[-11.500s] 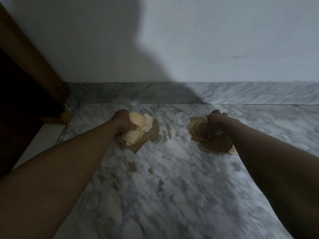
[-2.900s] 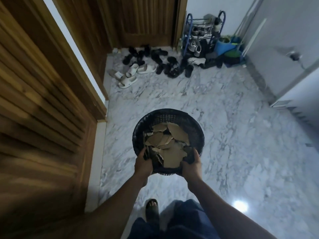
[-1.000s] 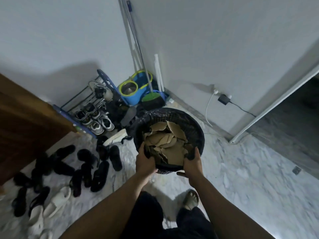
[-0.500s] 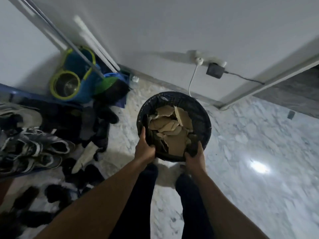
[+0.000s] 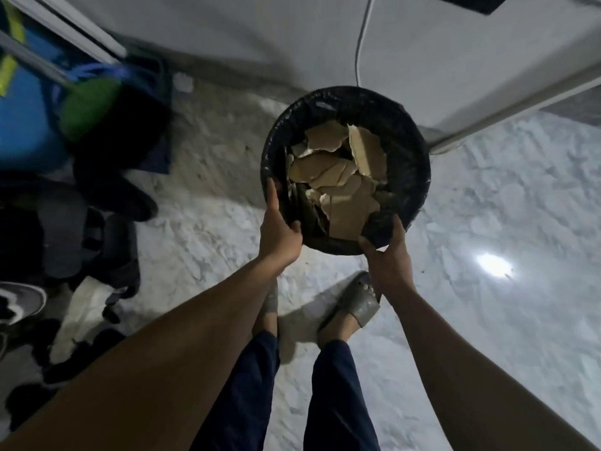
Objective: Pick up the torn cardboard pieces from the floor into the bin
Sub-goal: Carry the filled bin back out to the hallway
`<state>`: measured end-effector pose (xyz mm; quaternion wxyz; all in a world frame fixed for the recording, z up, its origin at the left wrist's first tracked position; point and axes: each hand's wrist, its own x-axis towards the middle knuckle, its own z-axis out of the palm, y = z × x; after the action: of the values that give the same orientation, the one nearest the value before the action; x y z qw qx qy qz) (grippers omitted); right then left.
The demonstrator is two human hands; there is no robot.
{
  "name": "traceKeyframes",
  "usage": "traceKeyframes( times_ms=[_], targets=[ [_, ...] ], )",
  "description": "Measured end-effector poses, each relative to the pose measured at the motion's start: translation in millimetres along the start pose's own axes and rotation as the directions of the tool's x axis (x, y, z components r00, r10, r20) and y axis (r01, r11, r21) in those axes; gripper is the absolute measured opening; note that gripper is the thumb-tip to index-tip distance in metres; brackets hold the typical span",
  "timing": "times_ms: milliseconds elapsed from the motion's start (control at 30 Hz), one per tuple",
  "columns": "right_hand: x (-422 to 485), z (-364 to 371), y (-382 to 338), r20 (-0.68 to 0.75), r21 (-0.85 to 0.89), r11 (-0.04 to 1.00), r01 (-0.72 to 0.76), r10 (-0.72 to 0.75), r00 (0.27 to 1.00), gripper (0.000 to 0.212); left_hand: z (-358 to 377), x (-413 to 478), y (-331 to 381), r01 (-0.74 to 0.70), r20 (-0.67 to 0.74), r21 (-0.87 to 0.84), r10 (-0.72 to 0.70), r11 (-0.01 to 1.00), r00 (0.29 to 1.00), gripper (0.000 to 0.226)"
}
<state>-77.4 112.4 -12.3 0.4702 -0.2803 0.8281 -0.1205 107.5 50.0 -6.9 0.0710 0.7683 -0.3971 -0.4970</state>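
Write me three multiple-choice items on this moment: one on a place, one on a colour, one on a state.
1. Where are the torn cardboard pieces?
A. on a shelf
B. inside the bin
C. on a chair

2. What colour is the bin?
A. white
B. black
C. red

3. What are the left hand and right hand doing?
A. both grip the bin's near rim
B. both hang free
C. both hold a broom

Answers:
1 B: the brown pieces lie piled within its rim.
2 B: its wall and rim are black.
3 A: each hand clasps the near rim, one on each side.
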Motion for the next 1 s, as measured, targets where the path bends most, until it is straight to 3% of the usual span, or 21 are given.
traceKeyframes(
  times_ms=[133, 333, 500, 667, 833, 1000],
  targets=[
    [13, 3, 10, 0.039, -0.053, 0.999, 0.011, -0.009, 0.999, 0.09, 15, 17, -4, 0.078, -0.043, 0.033, -0.077, 0.996, 0.996, 0.105],
    [2, 15, 30, 0.002, -0.01, 0.999, 0.03, -0.03, 1.0, 0.123, 23, 9, -21, 0.093, -0.013, 0.097, -0.092, 0.991, 0.996, 0.107],
    [-6, 17, 44, -0.037, 0.03, 0.999, -0.038, 0.039, 0.999, 0.124, 33, -5, -31, 0.11, -0.035, 0.115, -0.107, 0.987, 0.994, 0.109],
    [-28, 13, 72, -0.05, 0.078, 0.973, -0.217, 0.221, 0.974, 0.129, 46, -43, -51, 0.119, -0.049, 0.127, -0.113, 0.985, 0.992, 0.107],
    [-46, 15, 93, -0.017, 0.068, 0.98, -0.185, 0.187, 0.982, 0.125, 51, -47, -100, 0.114, -0.045, 0.16, -0.108, 0.98, 0.993, 0.121],
    [-32, 21, 81, -0.037, 0.097, 0.988, -0.123, 0.128, 0.991, 0.113, 46, -32, -80, 0.12, -0.037, 0.054, -0.118, 0.991, 0.992, 0.11]
  ],
)
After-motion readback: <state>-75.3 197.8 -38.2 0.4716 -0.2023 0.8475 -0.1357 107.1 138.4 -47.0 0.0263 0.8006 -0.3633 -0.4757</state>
